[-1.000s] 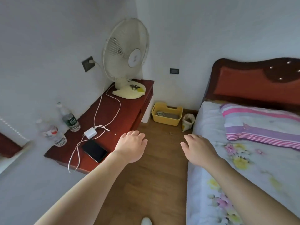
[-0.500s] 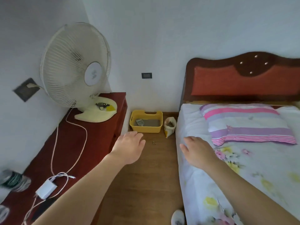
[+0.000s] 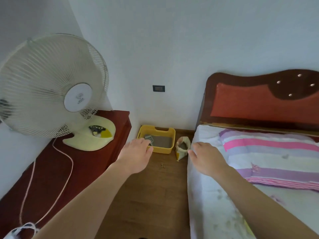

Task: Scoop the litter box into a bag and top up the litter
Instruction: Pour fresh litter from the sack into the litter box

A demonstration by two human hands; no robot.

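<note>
A yellow litter box stands on the wooden floor against the far wall, between the red cabinet and the bed. Grey litter fills it, and a grey scoop lies in its left part. Just to its right an open cream bag with grey litter in it leans by the bed corner. My left hand is stretched forward, fingers relaxed, in front of the box's near left corner and holds nothing. My right hand reaches forward over the bed's edge, also empty, near the bag.
A red cabinet on the left carries a white table fan and a trailing cable. The bed with a striped pillow fills the right. A narrow strip of floor runs between them; small crumbs lie on it.
The view has moved forward toward the far wall; the litter box and bag are nearer and larger. Both hands stay stretched out and empty. The bottles and phone on the cabinet have left the view.
</note>
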